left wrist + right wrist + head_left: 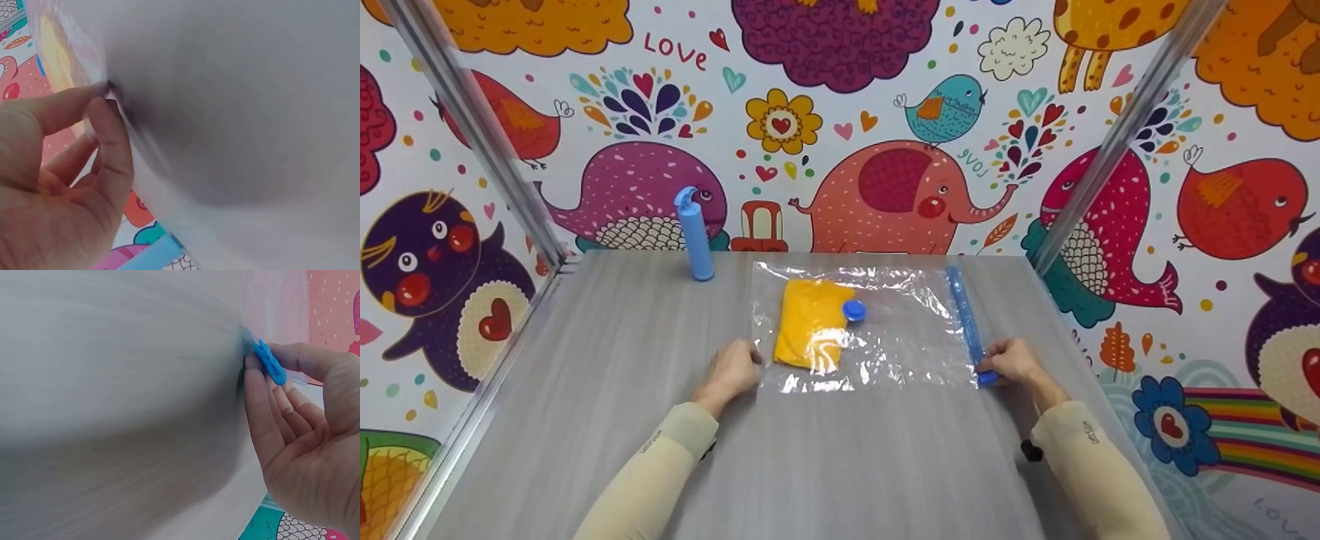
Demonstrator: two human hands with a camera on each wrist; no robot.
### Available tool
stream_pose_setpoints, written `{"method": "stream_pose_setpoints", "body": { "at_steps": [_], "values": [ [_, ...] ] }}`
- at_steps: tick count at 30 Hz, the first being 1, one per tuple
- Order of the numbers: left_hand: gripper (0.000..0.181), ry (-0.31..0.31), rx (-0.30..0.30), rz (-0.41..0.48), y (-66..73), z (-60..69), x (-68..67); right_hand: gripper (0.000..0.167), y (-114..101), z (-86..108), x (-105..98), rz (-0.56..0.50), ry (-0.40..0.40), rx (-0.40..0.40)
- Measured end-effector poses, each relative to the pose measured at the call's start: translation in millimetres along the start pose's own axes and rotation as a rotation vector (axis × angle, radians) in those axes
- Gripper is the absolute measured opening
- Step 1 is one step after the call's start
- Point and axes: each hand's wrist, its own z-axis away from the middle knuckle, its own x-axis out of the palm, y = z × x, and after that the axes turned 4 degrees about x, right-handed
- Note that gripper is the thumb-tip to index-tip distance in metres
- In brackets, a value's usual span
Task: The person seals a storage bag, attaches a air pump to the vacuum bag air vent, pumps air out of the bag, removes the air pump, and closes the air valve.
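Observation:
A clear plastic vacuum bag [907, 345] lies flat on the table with a folded yellow cloth [810, 322] in its left half. Beside the cloth is a round blue valve [854, 310]. Along the bag's right end runs a blue zip strip [964, 311]. My left hand [733, 367] pinches the bag's left edge; in the left wrist view its thumb and forefinger [112, 135] meet there. At the near right corner, my right hand [1016, 360] holds the small blue slider clip [270, 363] between thumb and forefinger.
A light blue hand pump [695, 236] stands upright at the table's back left, beyond the bag. Patterned panels with metal posts [1132, 127] border the grey table [840, 465] at the back and sides.

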Motion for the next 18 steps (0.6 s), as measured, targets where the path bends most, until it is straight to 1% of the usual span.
{"method": "stream_pose_setpoints", "body": {
  "at_steps": [2, 3, 4, 9, 10, 11, 12, 13, 14, 17, 18],
  "values": [
    [0.019, 0.008, 0.013, 0.004, -14.3, -4.2, 4.5, 0.02, -1, 3.1, 3, -0.004, -0.012, -0.004],
    [0.019, 0.026, 0.04, -0.002, -23.0, -6.2, 8.0, 0.019, -1, 3.9, 4, -0.004, -0.021, -0.004],
    [0.02, 0.032, 0.043, -0.003, -24.1, -4.1, 6.1, 0.019, -1, 4.4, 6, -0.003, -0.029, -0.009],
    [0.021, 0.018, 0.031, -0.02, -14.5, 15.1, -16.7, 0.018, -4, 8.6, 15, -0.03, -0.057, -0.035],
    [0.021, 0.009, 0.014, -0.022, -10.6, 19.5, -22.9, 0.018, -6, 9.3, 17, -0.038, -0.063, -0.044],
    [0.021, 0.013, 0.013, -0.029, -12.9, 20.7, -23.7, 0.017, -7, 10.2, 19, -0.051, -0.066, -0.047],
    [0.021, 0.018, 0.012, -0.03, -18.4, 19.2, -22.8, 0.017, -8, 11.2, 20, -0.057, -0.075, -0.058],
    [0.022, 0.023, 0.019, -0.038, -19.3, 20.7, -25.2, 0.017, -10, 12.1, 22, -0.068, -0.082, -0.061],
    [0.022, 0.037, 0.035, -0.05, -25.9, 19.5, -23.7, 0.017, -11, 12.9, 23, -0.071, -0.09, -0.07],
    [0.021, 0.044, 0.031, -0.065, -28.0, 23.6, -29.7, 0.018, -15, 15.6, 27, -0.091, -0.114, -0.085],
    [0.021, 0.032, 0.021, -0.066, -22.4, 28.5, -37.0, 0.019, -16, 16.4, 28, -0.097, -0.12, -0.09]
  ]
}}
